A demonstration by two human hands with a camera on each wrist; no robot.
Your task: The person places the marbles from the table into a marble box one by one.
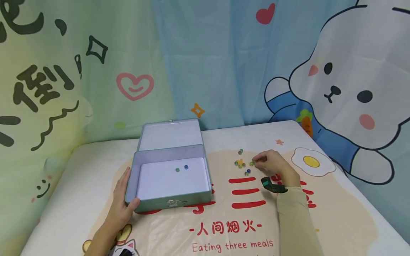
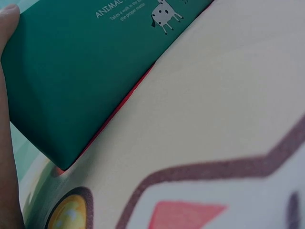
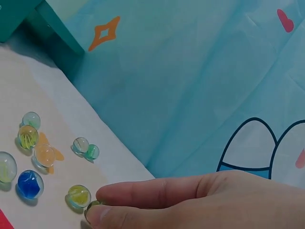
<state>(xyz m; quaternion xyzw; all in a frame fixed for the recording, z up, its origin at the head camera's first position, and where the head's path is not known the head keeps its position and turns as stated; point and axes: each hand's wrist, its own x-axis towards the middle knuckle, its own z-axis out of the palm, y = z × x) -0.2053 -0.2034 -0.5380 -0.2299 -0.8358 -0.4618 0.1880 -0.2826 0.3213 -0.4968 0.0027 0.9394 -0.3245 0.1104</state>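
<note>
An open green tin box with a pale inside stands on the cloth, its lid leaning back. Two marbles lie inside, one green and one blue. My left hand rests against the box's left side, fingers extended along it and thumb at the front corner. To the right of the box, my right hand pinches a greenish glass marble between thumb and index finger. Right beside it lies a yellow-green marble; a blue marble and several others are scattered nearby.
A printed cloth with red lettering covers the table. Behind the table hangs a patterned curtain. The table's back edge runs just beyond the lid. A dark device is strapped to the right wrist.
</note>
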